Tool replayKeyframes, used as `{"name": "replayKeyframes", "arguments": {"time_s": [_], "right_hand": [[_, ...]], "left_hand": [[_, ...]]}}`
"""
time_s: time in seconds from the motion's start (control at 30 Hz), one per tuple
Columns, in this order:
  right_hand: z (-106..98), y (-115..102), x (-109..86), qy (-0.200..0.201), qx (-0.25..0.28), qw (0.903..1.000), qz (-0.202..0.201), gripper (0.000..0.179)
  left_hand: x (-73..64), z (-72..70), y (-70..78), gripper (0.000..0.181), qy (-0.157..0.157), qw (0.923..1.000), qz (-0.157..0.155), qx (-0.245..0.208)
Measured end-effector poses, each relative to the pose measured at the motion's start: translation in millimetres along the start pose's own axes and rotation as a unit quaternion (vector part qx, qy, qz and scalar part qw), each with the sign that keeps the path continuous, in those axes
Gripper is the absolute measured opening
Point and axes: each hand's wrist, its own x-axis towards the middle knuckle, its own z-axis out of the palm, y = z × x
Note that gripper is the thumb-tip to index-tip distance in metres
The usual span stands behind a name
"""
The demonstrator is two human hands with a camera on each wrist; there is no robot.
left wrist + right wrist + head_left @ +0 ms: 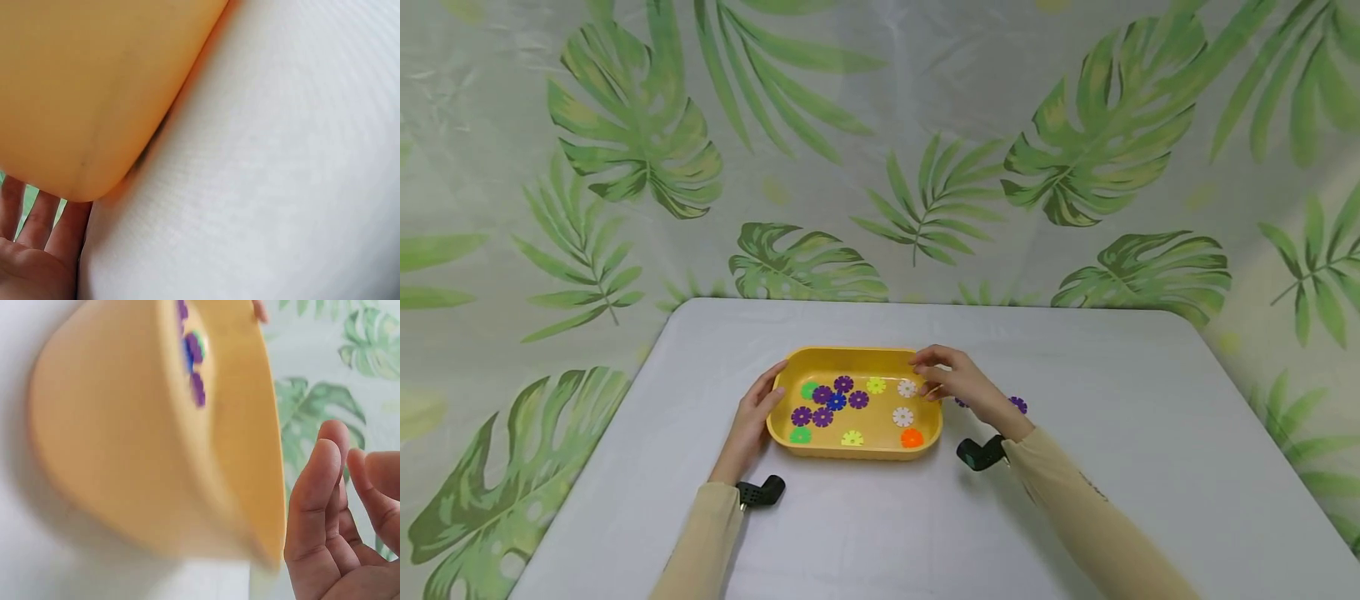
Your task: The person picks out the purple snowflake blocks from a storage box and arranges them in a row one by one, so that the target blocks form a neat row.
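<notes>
A yellow tray (pixel 850 450) sits mid-table and holds several flower-shaped plastic discs: a purple and blue cluster (pixel 831 400), green, yellow and white ones, and an orange one (pixel 912 437). My left hand (pixel 752 417) lies with straight fingers against the tray's left wall; the left wrist view shows the left hand (pixel 37 250) beside the tray's corner (pixel 94 81). My right hand (pixel 951 382) is at the tray's far right rim, fingers relaxed. The right wrist view shows the right hand (pixel 337 519) empty beside the tray (pixel 125 444).
Two purple discs (pixel 1018 404) lie on the white table (pixel 1112 500) just right of my right hand, partly hidden by it. A leaf-patterned sheet (pixel 880 167) hangs behind the table's far edge.
</notes>
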Motion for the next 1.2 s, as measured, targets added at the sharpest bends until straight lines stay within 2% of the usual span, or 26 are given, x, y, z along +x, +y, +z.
{"name": "replayKeyframes", "arguments": {"time_s": [0.2, 0.4, 0.57, 0.87, 1.2], "right_hand": [[36.1, -9.8, 22.2, -0.046, 0.0, 0.9989, -0.001, 0.028], [56.1, -12.6, 38.2, -0.073, 0.004, 0.9972, 0.02, 0.029], [63.5, -11.5, 50.4, -0.089, -0.006, 0.9953, 0.04, 0.029], [73.4, -6.8, 64.8, -0.11, -0.027, 0.9882, 0.103, 0.028], [78.0, 0.9, 74.6, -0.11, -0.088, 0.9817, 0.127, 0.017]], "left_hand": [[1.0, 1.0, -0.5, 0.047, 0.003, 1.0, -0.001, -0.003], [1.2, -0.1, -1.4, 0.046, 0.002, 1.0, -0.004, -0.004], [0.9, -0.8, -1.8, 0.046, 0.001, 1.0, -0.004, -0.006], [0.1, 0.3, -0.6, 0.045, 0.005, 1.0, -0.002, -0.005], [-0.3, 1.2, 0.2, 0.046, 0.004, 1.0, -0.003, -0.007]]}}
